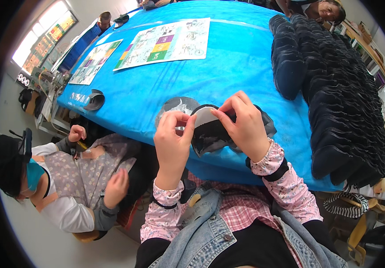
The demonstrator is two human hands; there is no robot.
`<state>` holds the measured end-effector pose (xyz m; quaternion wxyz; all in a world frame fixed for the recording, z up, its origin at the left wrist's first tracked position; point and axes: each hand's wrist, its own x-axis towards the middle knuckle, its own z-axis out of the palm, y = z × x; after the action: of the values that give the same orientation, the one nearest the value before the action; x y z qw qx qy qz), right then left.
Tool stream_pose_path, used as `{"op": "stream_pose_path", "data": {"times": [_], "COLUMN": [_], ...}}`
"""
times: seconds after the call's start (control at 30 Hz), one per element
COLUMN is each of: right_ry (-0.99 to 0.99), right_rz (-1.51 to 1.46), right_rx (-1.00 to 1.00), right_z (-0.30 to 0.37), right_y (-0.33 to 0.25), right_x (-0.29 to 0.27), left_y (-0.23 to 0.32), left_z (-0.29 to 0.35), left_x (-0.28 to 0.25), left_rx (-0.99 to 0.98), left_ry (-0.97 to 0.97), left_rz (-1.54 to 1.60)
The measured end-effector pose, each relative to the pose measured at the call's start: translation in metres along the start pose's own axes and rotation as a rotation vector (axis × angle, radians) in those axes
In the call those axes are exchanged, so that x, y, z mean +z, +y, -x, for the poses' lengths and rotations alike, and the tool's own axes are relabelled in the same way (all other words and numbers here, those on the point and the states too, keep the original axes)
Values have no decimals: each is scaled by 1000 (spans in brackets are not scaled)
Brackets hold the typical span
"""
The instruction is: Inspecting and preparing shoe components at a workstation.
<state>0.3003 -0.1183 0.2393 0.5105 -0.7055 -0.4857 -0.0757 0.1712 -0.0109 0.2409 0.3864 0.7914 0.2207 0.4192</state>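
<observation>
My left hand (173,138) pinches one end of a small white curved piece (204,117) between thumb and fingertips. The other end of that piece is pinched by my right hand (245,127). Directly behind and below it is a black fabric piece (211,137), which looks like a shoe upper, resting at the near edge of the blue-covered table (237,85). Some of its dark folds show past my right hand. Just beyond my left hand lies a round grey plate (165,108) smeared with white paste, partly hidden by the hand and the black piece.
Long overlapping rows of dark shoe-upper pieces (335,102) cover the table's right side. Two printed sheets (174,56) lie farther back, and a curled black piece (95,100) rests near the left edge. A masked co-worker (81,178) sits close on my left; other people are at the far side.
</observation>
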Motion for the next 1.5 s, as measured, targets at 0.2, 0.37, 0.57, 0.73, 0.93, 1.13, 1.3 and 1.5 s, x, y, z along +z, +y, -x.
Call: {"op": "stream_pose_path", "data": {"times": [0.2, 0.37, 0.57, 0.73, 0.93, 1.13, 1.3, 1.5], "right_ry": [-12, -21, -15, -4, 20, 20, 88, -111], "right_rz": [39, 36, 43, 48, 91, 91, -166, -86], "right_rx": [-4, 26, 27, 20, -40, -60, 79, 16], "right_z": [-1, -1, 0, 1, 1, 3, 5, 3], "right_y": [1, -2, 2, 2, -1, 1, 0, 1], "right_x": [0, -2, -2, -2, 0, 0, 3, -5], "left_y": [2, 8, 7, 9, 8, 13, -1, -9], "left_z": [-1, -3, -2, -2, -2, -3, -8, -23], "left_x": [0, -1, 5, 5, 5, 6, -3, -7], "left_rx": [-4, 24, 54, 57, 38, -39, 115, -26], "left_ry": [-2, -6, 18, 12, 5, 16, -115, -475], "left_rz": [-81, -177, -196, -222, -279, -187, -254, -158]}}
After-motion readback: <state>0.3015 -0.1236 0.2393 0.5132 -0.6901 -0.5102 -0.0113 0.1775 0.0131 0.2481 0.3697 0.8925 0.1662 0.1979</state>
